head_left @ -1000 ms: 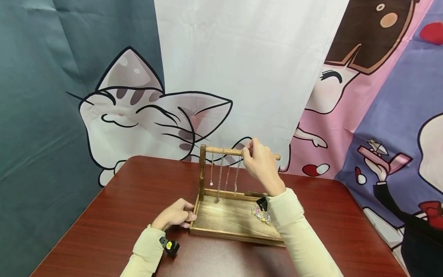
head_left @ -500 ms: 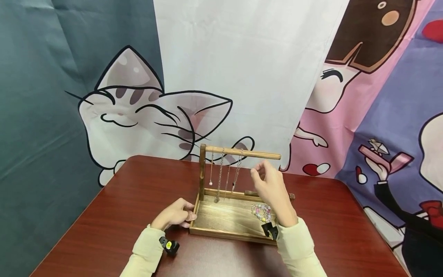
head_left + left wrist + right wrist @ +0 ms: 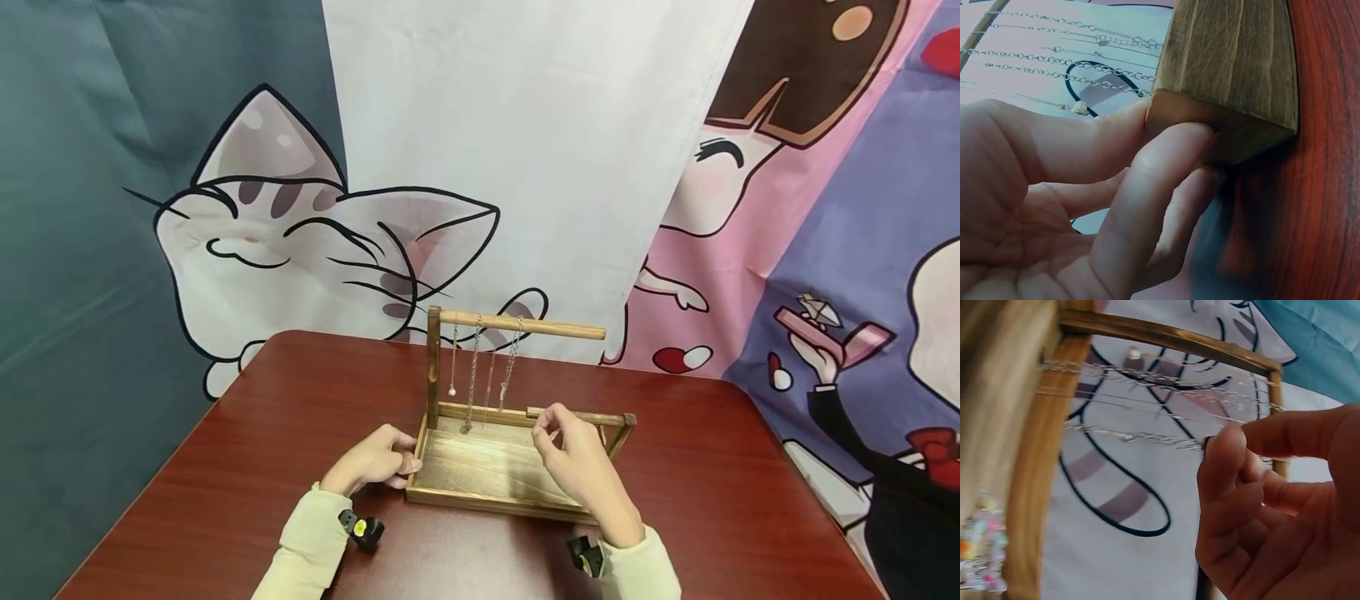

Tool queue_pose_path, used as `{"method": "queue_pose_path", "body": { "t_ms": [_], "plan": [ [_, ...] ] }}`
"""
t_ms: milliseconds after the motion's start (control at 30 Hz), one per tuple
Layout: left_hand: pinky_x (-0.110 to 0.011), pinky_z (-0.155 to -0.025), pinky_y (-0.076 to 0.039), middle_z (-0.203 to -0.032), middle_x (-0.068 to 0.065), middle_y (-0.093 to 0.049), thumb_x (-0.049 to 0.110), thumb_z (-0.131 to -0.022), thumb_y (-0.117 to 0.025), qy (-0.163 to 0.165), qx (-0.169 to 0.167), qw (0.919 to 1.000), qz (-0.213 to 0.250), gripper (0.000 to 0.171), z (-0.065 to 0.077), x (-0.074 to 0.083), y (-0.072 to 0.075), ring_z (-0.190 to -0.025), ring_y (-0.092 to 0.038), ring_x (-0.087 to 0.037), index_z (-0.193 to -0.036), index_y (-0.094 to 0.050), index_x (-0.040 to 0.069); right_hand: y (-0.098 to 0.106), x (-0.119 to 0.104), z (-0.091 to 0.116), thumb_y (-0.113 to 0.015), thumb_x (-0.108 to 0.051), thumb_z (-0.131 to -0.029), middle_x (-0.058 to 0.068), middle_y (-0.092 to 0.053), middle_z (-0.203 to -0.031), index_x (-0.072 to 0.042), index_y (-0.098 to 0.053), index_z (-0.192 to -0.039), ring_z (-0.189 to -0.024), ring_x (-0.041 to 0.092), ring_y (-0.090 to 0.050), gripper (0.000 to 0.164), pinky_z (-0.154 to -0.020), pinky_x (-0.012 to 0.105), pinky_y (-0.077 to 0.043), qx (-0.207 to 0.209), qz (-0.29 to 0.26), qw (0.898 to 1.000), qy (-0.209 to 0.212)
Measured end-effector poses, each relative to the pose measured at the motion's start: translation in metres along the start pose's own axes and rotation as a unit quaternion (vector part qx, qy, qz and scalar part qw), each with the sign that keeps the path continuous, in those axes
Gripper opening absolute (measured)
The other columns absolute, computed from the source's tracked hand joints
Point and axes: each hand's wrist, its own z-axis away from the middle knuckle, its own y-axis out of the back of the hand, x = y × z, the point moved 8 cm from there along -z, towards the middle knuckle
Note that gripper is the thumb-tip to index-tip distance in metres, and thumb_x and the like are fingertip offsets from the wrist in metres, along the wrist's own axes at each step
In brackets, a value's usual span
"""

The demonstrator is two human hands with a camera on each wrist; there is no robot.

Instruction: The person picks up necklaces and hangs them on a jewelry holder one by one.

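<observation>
A wooden jewelry stand with a tray base point(image 3: 498, 500) sits on the table. Several chain necklaces point(image 3: 472, 375) hang from its upper bar point(image 3: 562, 330), on the left half. My left hand point(image 3: 375, 458) pinches the tray's left end; the left wrist view shows thumb and fingers point(image 3: 1160, 162) against the corner of the wood. Over the right part of the tray hovers my right hand point(image 3: 581, 458), fingers curled, thumb and index tips close together, with nothing visible between them. A pastel beaded bracelet point(image 3: 985, 550) shows in the right wrist view; in the head view the right hand hides it.
A lower wooden bar point(image 3: 592, 417) runs along the tray's back right, beside a short right post point(image 3: 624, 429). The reddish-brown table point(image 3: 300, 400) extends around the stand. A cartoon-printed cloth point(image 3: 525, 167) hangs behind it.
My right hand has let go of the rightmost necklace at the upper bar and come down over the tray, now covering the bracelet. The left hand stays at the tray's end.
</observation>
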Motion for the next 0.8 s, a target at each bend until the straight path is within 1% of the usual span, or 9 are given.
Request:
{"method": "queue_pose_path", "body": {
  "t_ms": [100,233,367,467,600,700,800],
  "plan": [
    [-0.030,-0.060,-0.056,-0.085,-0.015,-0.063,-0.001,-0.083,-0.062,0.000,0.007,0.9999,-0.009,0.051,0.001,0.002,0.002,-0.069,-0.061,-0.017,-0.123,-0.040,-0.023,-0.008,0.007,0.004,-0.058,-0.012,-0.085,-0.011,-0.054,-0.070,-0.018,-0.058,-0.080,-0.058,0.007,-0.050,0.008,-0.055,0.021,-0.042,-0.019,0.017,1.000,-0.001],
    [-0.030,-0.059,-0.055,-0.086,-0.015,-0.064,0.000,-0.083,-0.062,-0.002,0.008,0.9998,-0.018,0.050,0.002,0.003,0.002,-0.066,-0.061,-0.016,-0.122,-0.040,-0.023,-0.015,0.014,0.006,-0.060,-0.014,-0.085,-0.014,-0.054,-0.068,-0.023,-0.058,-0.078,-0.060,0.003,-0.049,0.012,-0.056,0.020,-0.042,-0.045,0.048,0.998,0.004],
    [-0.030,-0.059,-0.055,-0.086,-0.015,-0.063,-0.001,-0.083,-0.061,-0.004,0.001,0.9999,-0.012,0.051,0.002,0.002,-0.001,-0.068,-0.059,-0.015,-0.123,-0.039,-0.024,-0.023,0.024,0.007,-0.063,-0.014,-0.084,-0.014,-0.057,-0.071,-0.019,-0.060,-0.081,-0.064,0.002,-0.052,0.006,-0.058,0.019,-0.043,-0.068,0.071,0.995,0.022],
    [-0.030,-0.059,-0.056,-0.085,-0.014,-0.063,-0.002,-0.083,-0.061,-0.007,-0.001,0.9999,-0.009,0.050,0.003,0.001,-0.002,-0.070,-0.060,-0.017,-0.122,-0.039,-0.024,-0.028,0.039,0.006,-0.065,-0.014,-0.082,-0.012,-0.059,-0.073,-0.015,-0.061,-0.083,-0.066,0.003,-0.054,0.005,-0.058,0.020,-0.044,-0.076,0.087,0.993,0.022],
    [-0.031,-0.060,-0.056,-0.083,-0.013,-0.062,-0.002,-0.083,-0.062,-0.010,-0.003,0.9999,-0.007,0.050,0.002,0.000,-0.003,-0.072,-0.062,-0.020,-0.122,-0.040,-0.024,-0.031,0.067,0.005,-0.066,-0.010,-0.079,-0.009,-0.059,-0.073,-0.015,-0.061,-0.083,-0.067,0.005,-0.055,0.008,-0.057,0.025,-0.044,-0.084,0.108,0.990,-0.013],
    [-0.031,-0.060,-0.056,-0.085,-0.014,-0.062,-0.001,-0.083,-0.061,-0.006,-0.001,1.0000,-0.007,0.050,0.001,-0.001,-0.002,-0.073,-0.063,-0.019,-0.123,-0.040,-0.023,-0.029,0.084,0.003,-0.065,-0.009,-0.077,-0.007,-0.059,-0.070,-0.014,-0.061,-0.083,-0.065,0.008,-0.053,0.010,-0.056,0.029,-0.043,-0.086,0.119,0.988,-0.051],
    [-0.031,-0.060,-0.056,-0.087,-0.014,-0.064,-0.001,-0.083,-0.061,0.001,0.002,1.0000,-0.006,0.051,0.001,0.000,-0.001,-0.071,-0.061,-0.016,-0.124,-0.039,-0.023,-0.025,0.095,0.004,-0.065,-0.009,-0.074,-0.005,-0.058,-0.069,-0.013,-0.060,-0.086,-0.064,0.012,-0.052,0.013,-0.054,0.033,-0.041,-0.084,0.129,0.983,-0.098]
  ]
}}
